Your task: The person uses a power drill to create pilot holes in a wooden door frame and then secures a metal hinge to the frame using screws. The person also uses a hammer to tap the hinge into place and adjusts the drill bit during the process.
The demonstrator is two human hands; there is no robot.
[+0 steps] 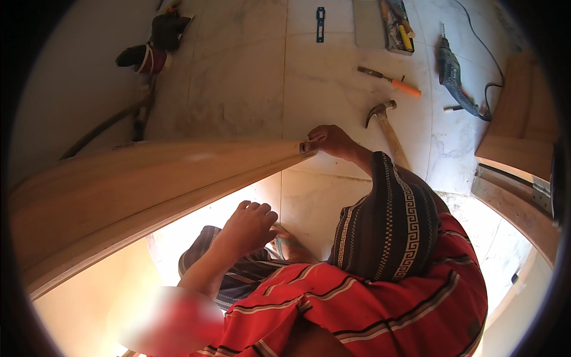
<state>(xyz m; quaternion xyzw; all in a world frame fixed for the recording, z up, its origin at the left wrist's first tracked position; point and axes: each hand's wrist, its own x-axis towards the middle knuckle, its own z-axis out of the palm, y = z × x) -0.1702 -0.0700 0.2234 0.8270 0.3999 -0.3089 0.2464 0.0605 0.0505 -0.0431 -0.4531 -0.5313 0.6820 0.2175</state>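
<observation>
Holding the door (160,178) by its right end, seemingly for steadiness, the right hand (334,143) bends narrowly; the left hand (245,229) curls loosely, its palm hidden, contents unclear

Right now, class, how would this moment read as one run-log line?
right hand: at door edge, by cutout | left hand: half-curled, palm hidden | floor: chisel, hammer, drill

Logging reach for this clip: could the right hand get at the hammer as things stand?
Likely yes: the hammer lies close to the right hand, its claw head uncovered, though that hand is at the door.
</observation>
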